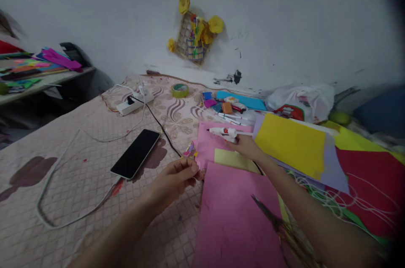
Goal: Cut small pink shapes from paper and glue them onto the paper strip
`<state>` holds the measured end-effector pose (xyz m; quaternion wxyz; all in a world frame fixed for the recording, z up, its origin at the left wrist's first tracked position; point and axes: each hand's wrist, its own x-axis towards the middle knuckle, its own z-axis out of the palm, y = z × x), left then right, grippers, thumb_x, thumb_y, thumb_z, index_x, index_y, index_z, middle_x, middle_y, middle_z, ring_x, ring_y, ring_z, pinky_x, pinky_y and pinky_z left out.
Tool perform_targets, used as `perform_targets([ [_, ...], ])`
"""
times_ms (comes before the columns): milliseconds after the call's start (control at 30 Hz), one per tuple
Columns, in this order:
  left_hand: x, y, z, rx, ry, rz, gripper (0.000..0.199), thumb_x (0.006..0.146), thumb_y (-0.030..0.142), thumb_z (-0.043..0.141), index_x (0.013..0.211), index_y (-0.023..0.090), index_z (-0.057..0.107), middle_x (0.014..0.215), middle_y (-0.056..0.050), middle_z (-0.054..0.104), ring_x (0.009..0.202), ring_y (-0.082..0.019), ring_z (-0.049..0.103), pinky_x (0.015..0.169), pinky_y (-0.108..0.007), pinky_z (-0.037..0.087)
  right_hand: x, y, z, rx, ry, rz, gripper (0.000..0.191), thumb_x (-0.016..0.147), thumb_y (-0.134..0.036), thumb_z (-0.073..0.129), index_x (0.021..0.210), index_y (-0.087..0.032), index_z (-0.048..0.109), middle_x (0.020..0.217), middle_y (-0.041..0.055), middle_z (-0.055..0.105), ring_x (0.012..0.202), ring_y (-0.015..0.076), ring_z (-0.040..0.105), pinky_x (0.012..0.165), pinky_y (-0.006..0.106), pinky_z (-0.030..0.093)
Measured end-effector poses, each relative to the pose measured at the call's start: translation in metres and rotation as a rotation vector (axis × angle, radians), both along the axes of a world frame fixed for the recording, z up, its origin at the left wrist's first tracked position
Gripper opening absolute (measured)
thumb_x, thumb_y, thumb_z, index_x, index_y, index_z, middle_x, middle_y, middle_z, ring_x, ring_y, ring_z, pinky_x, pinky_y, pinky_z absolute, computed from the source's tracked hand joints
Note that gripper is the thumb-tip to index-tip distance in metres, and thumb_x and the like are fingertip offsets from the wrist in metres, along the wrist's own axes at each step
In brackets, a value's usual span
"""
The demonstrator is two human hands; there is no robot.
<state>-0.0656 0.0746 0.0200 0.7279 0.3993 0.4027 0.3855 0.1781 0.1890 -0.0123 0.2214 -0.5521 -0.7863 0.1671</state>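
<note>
My left hand [180,173] is closed in a pinch above the tablecloth. A small pinkish bit shows at its fingertips, too small to name. Beyond it lie colourful paper scraps [190,151]. My right hand [245,146] reaches over the pink sheets and is closed round the handle of a white glue gun [224,133], whose dark nozzle points left. Under that hand is a pale yellow paper strip [234,159]. Nearer to me lies a large pink sheet [234,213], with scissors [274,221] over its right side, blades pointing away from me.
Left of my hands lies a phone [136,154] on a white cable. A power strip [134,103] and a tape roll [180,90] stand farther back. To the right are yellow paper [289,141], red paper [370,188], tangled white string [332,196] and a plastic bag [303,101].
</note>
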Motion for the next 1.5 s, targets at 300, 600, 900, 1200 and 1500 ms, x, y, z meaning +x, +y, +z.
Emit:
perform_targets([
  [300, -0.015, 0.011, -0.006, 0.066, -0.023, 0.152, 0.016, 0.076, 0.030, 0.059, 0.077, 0.016, 0.052, 0.076, -0.003, 0.057, 0.071, -0.010, 0.053, 0.067, -0.023, 0.042, 0.001, -0.039, 0.028, -0.045, 0.253, 0.119, 0.023, 0.084, -0.038, 0.045, 0.089, -0.019, 0.057, 0.085, 0.0040, 0.059, 0.080, 0.0198, 0.055, 0.068, 0.029, 0.044],
  [600, -0.017, 0.015, -0.008, 0.099, 0.035, 0.170, 0.012, 0.079, 0.028, 0.057, 0.075, 0.016, 0.056, 0.078, -0.002, 0.058, 0.072, -0.009, 0.052, 0.069, -0.023, 0.041, -0.018, -0.079, 0.056, -0.074, 0.275, 0.467, 0.010, 0.085, -0.029, 0.051, 0.089, -0.021, 0.049, 0.089, 0.0026, 0.048, 0.080, 0.0153, 0.049, 0.071, 0.026, 0.041],
  [900, -0.019, 0.014, -0.008, 0.160, 0.163, 0.175, 0.019, 0.079, 0.035, 0.056, 0.080, 0.016, 0.056, 0.081, -0.005, 0.060, 0.073, -0.011, 0.053, 0.070, -0.026, 0.041, -0.018, -0.078, 0.052, -0.112, 0.269, 0.485, 0.013, 0.084, -0.030, 0.054, 0.092, -0.021, 0.047, 0.090, 0.0021, 0.046, 0.079, 0.0150, 0.048, 0.069, 0.025, 0.040],
  [1200, -0.020, 0.014, -0.006, 0.218, 0.234, 0.154, 0.018, 0.081, 0.033, 0.054, 0.079, 0.015, 0.056, 0.077, -0.003, 0.059, 0.070, -0.010, 0.050, 0.067, -0.023, 0.039, -0.018, -0.078, 0.048, -0.132, 0.297, 0.458, 0.013, 0.084, -0.030, 0.055, 0.085, -0.021, 0.045, 0.087, 0.0002, 0.045, 0.075, 0.0137, 0.046, 0.069, 0.024, 0.037],
  [1500, -0.019, 0.014, -0.004, 0.213, 0.229, 0.137, 0.016, 0.082, 0.032, 0.053, 0.078, 0.016, 0.055, 0.075, -0.001, 0.058, 0.067, -0.008, 0.048, 0.064, -0.022, 0.038, -0.019, -0.078, 0.051, -0.134, 0.274, 0.464, 0.013, 0.085, -0.032, 0.052, 0.084, -0.021, 0.045, 0.086, 0.0009, 0.044, 0.075, 0.0148, 0.046, 0.069, 0.025, 0.038],
])
